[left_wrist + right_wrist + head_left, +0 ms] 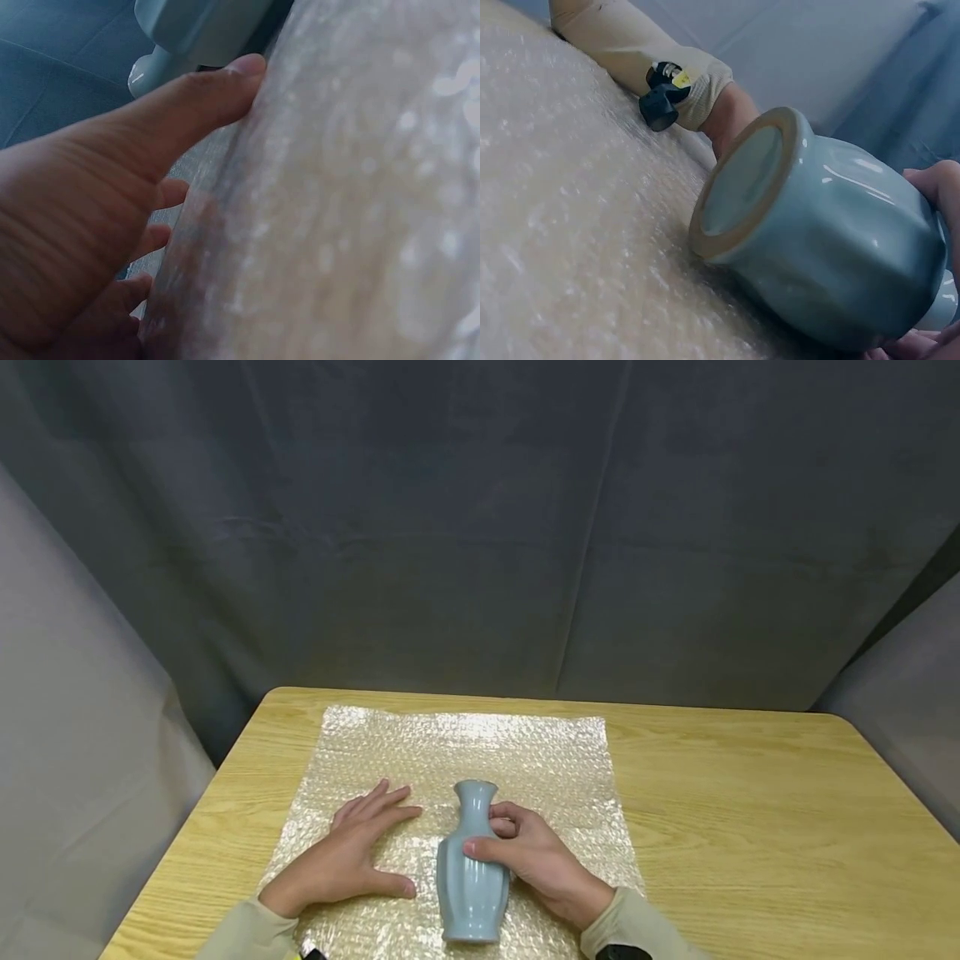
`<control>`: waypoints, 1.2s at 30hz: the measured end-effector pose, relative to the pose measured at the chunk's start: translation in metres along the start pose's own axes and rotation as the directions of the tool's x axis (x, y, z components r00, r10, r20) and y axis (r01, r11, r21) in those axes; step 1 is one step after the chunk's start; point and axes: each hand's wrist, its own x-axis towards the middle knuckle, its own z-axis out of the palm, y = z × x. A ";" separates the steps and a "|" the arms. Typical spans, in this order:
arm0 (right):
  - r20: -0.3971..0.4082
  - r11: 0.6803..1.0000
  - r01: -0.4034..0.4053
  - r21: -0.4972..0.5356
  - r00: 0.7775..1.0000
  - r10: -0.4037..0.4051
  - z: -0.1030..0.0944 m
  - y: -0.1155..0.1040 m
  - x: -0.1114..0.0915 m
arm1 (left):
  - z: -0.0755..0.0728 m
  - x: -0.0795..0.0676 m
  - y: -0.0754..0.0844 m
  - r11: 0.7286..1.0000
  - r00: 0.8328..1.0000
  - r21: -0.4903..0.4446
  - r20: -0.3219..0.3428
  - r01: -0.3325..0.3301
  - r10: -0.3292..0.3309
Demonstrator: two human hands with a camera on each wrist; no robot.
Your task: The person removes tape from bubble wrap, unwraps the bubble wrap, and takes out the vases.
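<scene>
A pale blue-green glazed vase [474,885] with a narrow neck and flared mouth lies on its side over a sheet of bubble wrap [465,739], mouth toward the far edge. My right hand [536,856] grips it at the shoulder, thumb on top and fingers round the right side. Its unglazed base ring [791,142] faces the camera in the right wrist view. To the vase's left, my left hand [352,852] rests on the bubble wrap with fingers spread and thumb pointing at the vase. In the left wrist view that thumb [225,86] shows beside the vase [202,30].
The bubble wrap covers the left and middle of a wooden table [765,827]. Behind the table hangs a dark grey curtain [450,527], with a lighter grey curtain [75,735] at the left side. A dark wrist device [660,105] sits on the left sleeve.
</scene>
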 end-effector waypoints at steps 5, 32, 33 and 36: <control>0.035 1.000 -0.009 0.021 0.999 0.009 0.000 0.002 0.000 | 0.001 0.000 0.000 1.000 1.000 -0.002 -0.005 -0.006 0.006; 0.107 0.998 0.045 0.031 0.993 -0.048 0.000 0.005 0.000 | -0.003 0.002 0.003 1.000 1.000 0.005 -0.008 -0.013 0.013; 0.110 0.999 0.041 0.029 0.993 -0.043 0.000 0.005 0.000 | -0.003 0.003 0.003 1.000 1.000 0.002 -0.006 -0.013 0.013; 0.107 0.999 0.036 0.020 0.994 -0.038 0.001 0.005 -0.001 | -0.003 0.002 0.003 1.000 1.000 0.004 -0.004 -0.010 0.010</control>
